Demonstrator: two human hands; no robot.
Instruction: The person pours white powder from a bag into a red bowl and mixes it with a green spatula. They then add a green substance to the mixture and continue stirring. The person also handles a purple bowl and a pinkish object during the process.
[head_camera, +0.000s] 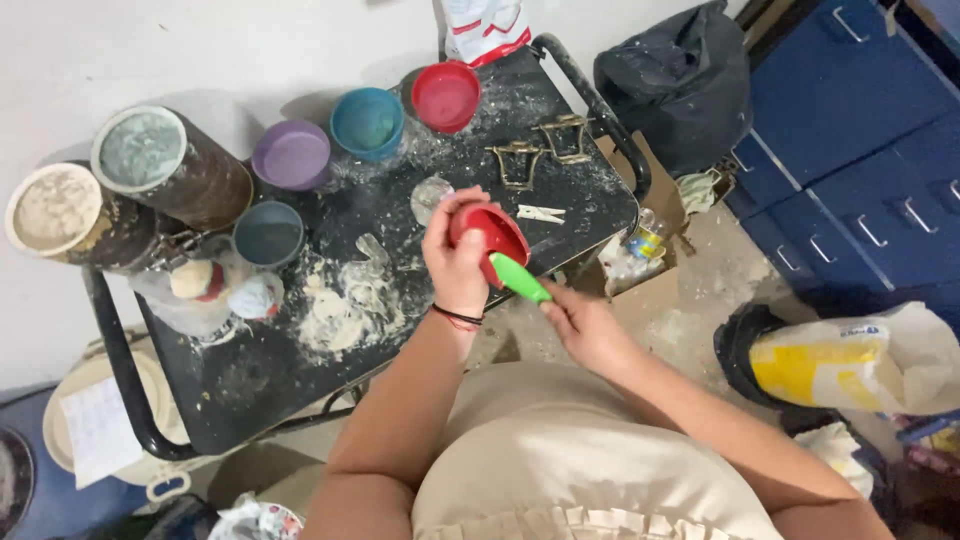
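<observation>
Head view: my left hand (455, 258) gripping red bowl (488, 238), fingers wrapped round its rim, holding it tilted above black cart top (260, 360). My right hand (585, 325) pinching green-handled tool (520, 277), tip touching bowl.

Black cart-style table (260, 370) w/ tubular rails, top dusted w/ white powder. Pale wall (200, 40) behind it, evenly lit. Blue cabinet (860, 130) w/ metal drawer handles at upper right. Black bag (680, 80) slumped btwn table & cabinet. Floor (690, 320) grey, speckled w/ white dust. Yellow-and-white sack (850, 365) lies at right. Cream lidded bucket (70, 430) low left, paper on top.
</observation>
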